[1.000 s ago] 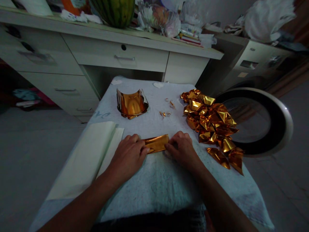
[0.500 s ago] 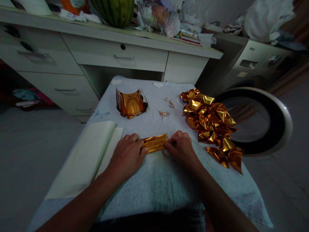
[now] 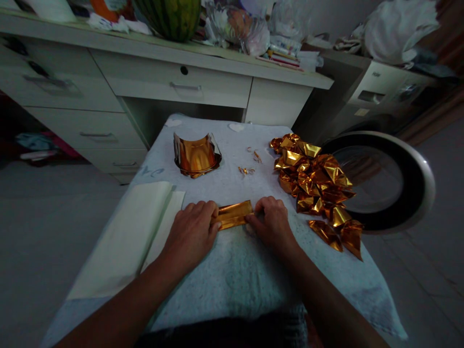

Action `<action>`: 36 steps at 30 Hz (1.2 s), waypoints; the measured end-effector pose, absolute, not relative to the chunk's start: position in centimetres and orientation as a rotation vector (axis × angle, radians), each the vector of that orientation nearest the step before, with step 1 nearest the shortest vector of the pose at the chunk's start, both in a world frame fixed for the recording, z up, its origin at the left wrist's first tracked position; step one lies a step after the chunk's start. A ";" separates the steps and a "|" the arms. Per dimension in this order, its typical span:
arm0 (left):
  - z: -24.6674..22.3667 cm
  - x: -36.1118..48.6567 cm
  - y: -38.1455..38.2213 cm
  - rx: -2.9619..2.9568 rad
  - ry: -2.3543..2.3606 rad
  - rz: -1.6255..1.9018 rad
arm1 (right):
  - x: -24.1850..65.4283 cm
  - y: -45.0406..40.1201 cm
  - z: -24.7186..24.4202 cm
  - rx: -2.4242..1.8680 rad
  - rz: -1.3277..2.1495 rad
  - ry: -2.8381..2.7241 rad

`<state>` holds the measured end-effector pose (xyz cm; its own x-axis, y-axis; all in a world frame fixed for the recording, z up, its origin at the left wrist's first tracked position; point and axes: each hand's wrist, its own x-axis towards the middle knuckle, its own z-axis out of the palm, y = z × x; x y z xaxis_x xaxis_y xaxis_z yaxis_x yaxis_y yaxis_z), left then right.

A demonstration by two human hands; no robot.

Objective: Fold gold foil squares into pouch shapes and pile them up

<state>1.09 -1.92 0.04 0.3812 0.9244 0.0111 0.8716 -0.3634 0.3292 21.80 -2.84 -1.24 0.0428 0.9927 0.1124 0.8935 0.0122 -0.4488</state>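
Observation:
A strip of shiny gold foil paper (image 3: pixel 235 215) lies flat between my hands, with a lengthwise fold along it. My left hand (image 3: pixel 194 227) grips its left end, thumb below and fingers above. At the right end, my right hand (image 3: pixel 271 220) pinches the foil between thumb and curled fingers. Farther back stands a stack of curved gold foil sheets (image 3: pixel 197 155). To the right is a heap of folded gold foil pieces (image 3: pixel 315 179). Small gold scraps (image 3: pixel 247 170) lie between the two. Pale paper sheets (image 3: pixel 126 237) rest left of my left hand.
A light cloth covers the table (image 3: pixel 253 280). Behind it stands a white desk (image 3: pixel 163 72) with drawers, bearing a watermelon (image 3: pixel 168 17) and a clear bowl (image 3: pixel 232 24). At the right, a washing machine (image 3: pixel 380 92) has its round door (image 3: pixel 413 183) swung out beside the table.
My left fingers have shifted slightly toward the foil's upper left edge and curl over it more. My right hand stays nearly where it was, still pinching the right end.

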 end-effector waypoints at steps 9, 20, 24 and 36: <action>-0.4 1.1 -2.9 2.802 1.357 0.314 | 21.2 -3.3 -1.6 -1.552 0.307 -2.325; -2.0 0.8 -5.8 3.095 1.234 0.262 | 18.7 -3.7 0.3 -1.877 0.267 -2.234; -2.1 0.3 -6.2 3.110 1.236 0.239 | 17.8 -3.6 0.1 -1.974 0.187 -2.212; -2.3 -0.6 -6.4 3.172 1.200 0.304 | 18.9 -2.9 -0.1 -1.978 0.278 -2.185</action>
